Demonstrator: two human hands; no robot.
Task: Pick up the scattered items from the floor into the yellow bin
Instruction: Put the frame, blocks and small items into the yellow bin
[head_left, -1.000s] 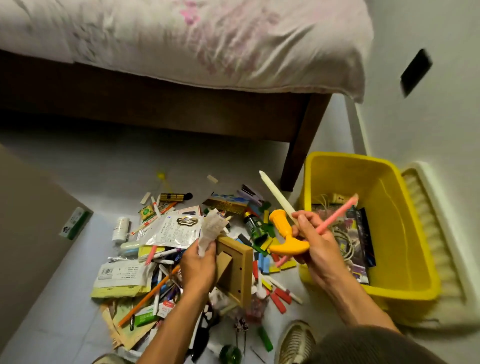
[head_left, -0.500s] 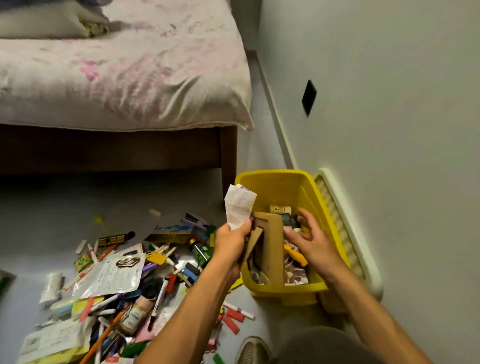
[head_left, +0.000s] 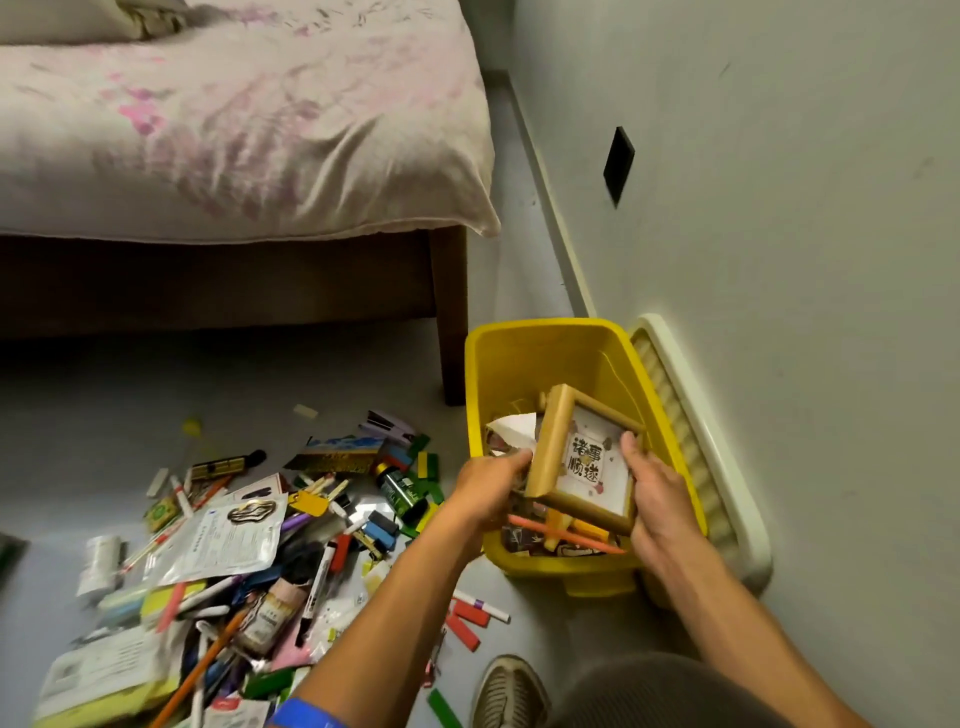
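Observation:
The yellow bin stands on the floor by the wall. Over its opening both hands hold a small wooden picture frame with black characters on white, face up and tilted. My left hand grips its left edge together with a crumpled white paper. My right hand grips the frame's right edge. Inside the bin lie a pink stick, a yellow piece and cards. A pile of scattered items covers the floor to the left: pens, markers, packets, small bottles, coloured blocks.
A bed with a floral cover on a dark wooden frame and leg stands behind the pile. A cream bin lid leans on the wall right of the bin. My shoe is at the bottom.
My right hand dropped the pink stick and yellow item into the bin, then took the frame's right edge. My left hand carried the frame and paper from the pile to over the bin.

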